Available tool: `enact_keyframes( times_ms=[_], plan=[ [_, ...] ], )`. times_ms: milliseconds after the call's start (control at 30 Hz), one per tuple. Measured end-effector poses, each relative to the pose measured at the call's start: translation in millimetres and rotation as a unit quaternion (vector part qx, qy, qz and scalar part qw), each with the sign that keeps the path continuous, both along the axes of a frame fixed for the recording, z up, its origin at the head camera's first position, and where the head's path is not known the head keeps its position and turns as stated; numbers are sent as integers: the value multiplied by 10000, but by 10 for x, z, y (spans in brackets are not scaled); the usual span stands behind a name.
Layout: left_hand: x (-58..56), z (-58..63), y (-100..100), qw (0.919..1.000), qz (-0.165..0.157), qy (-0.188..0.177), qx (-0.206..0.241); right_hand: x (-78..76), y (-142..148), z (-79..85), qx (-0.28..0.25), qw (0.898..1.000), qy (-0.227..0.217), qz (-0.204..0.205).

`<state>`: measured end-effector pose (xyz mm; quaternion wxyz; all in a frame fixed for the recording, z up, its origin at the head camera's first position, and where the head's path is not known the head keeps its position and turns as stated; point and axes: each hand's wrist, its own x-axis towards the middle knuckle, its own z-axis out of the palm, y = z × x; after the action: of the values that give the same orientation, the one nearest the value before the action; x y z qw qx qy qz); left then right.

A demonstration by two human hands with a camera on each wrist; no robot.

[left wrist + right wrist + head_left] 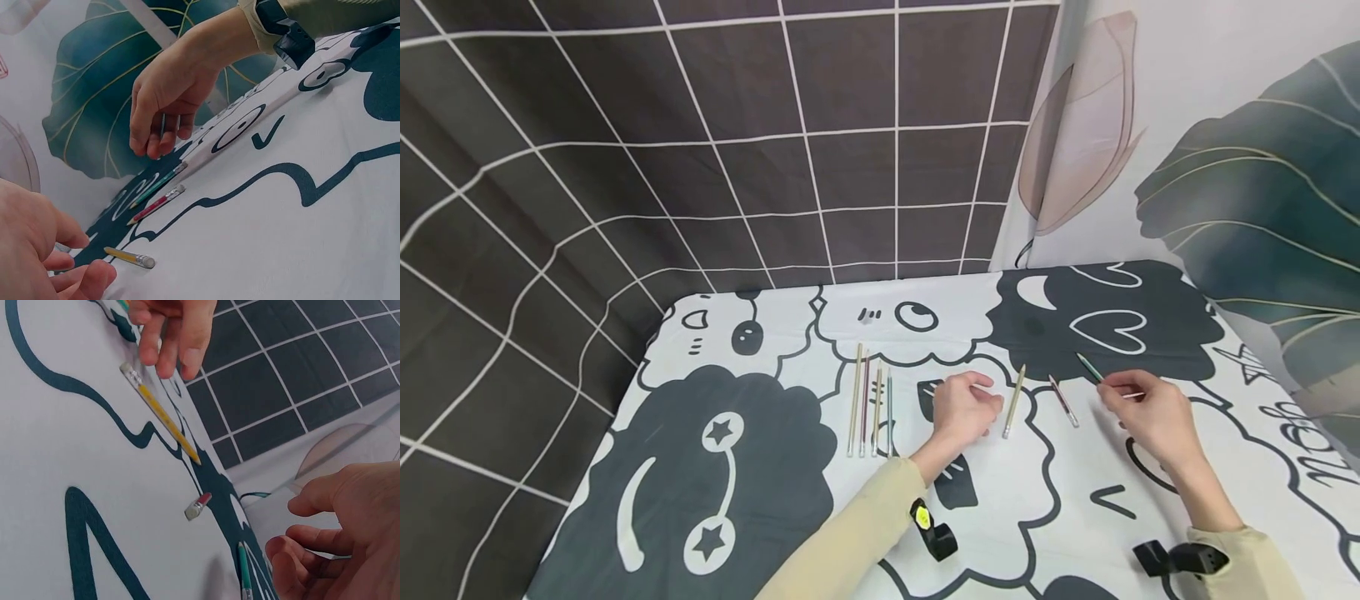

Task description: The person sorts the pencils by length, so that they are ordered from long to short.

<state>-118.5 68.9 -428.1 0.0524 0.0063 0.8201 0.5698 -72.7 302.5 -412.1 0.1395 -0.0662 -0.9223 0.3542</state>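
Note:
In the head view my left hand [966,408] hovers with loosely bent fingers left of a yellow pencil [1014,402]; nothing is held. A red pencil [1063,402] lies to the right of that one, eraser end toward me. Over a green pencil [1088,367] is my right hand [1153,421], which hides its lower end. From the right wrist, that hand [337,531] has relaxed, parted fingers, with the green pencil [244,572] beside them on the cloth. The left wrist view shows the left hand's fingers [69,231] close to the yellow pencil [130,257].
Left of my left hand, several pencils lie side by side, among them a yellow one [855,400], a red one [865,404] and a teal one [890,412]. A black-and-white cartoon cloth [737,467] covers the table. Behind hang a dark grid curtain [850,167] and leaf-patterned fabric [1262,192].

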Motion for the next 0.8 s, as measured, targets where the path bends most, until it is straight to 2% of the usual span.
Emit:
enact_keyframes(
  times_ms=[267, 533, 800],
  plan=[
    [-7, -35, 64, 9958, 134, 505, -754, -22, 104, -31, 34, 9998, -65, -201],
    [0, -54, 154, 9944, 211, 763, -699, -101, 226, -103, 299, 9986, 110, -416],
    [-5, -71, 209, 9935, 355, 819, -712, -184, 261, -142, 307, 9981, 71, -525]
  ],
)
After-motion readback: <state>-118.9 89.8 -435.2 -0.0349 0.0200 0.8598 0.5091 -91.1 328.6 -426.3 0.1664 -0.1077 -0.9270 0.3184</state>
